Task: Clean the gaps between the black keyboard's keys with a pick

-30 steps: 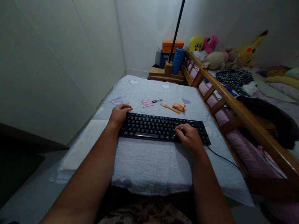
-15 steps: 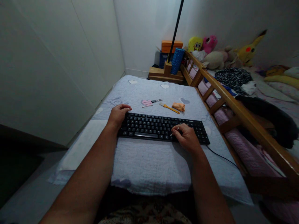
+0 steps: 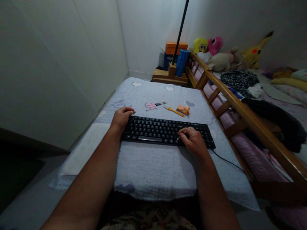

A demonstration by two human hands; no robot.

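A black keyboard (image 3: 153,130) lies across the cloth, its cable running off to the right. My left hand (image 3: 122,117) is closed at its far left corner, fingers curled together and gripping that end. Over the right part of the keys, my right hand (image 3: 192,139) pinches a thin white cotton swab (image 3: 177,138); its tip points down at the keys near the lower right of the letter block. The fingers hide part of the swab and some keys beneath.
Beyond the keyboard lie a yellow-handled brush (image 3: 176,111), a crumpled orange cloth (image 3: 183,110), a dark-handled tool (image 3: 160,103) and another swab (image 3: 151,109). A wooden bed rail (image 3: 230,97) runs along the right. A white cabinet wall (image 3: 72,64) stands on the left.
My right hand has shifted slightly to the right with the cotton swab, whose angle has changed a little. The left hand and keyboard stay where they were.
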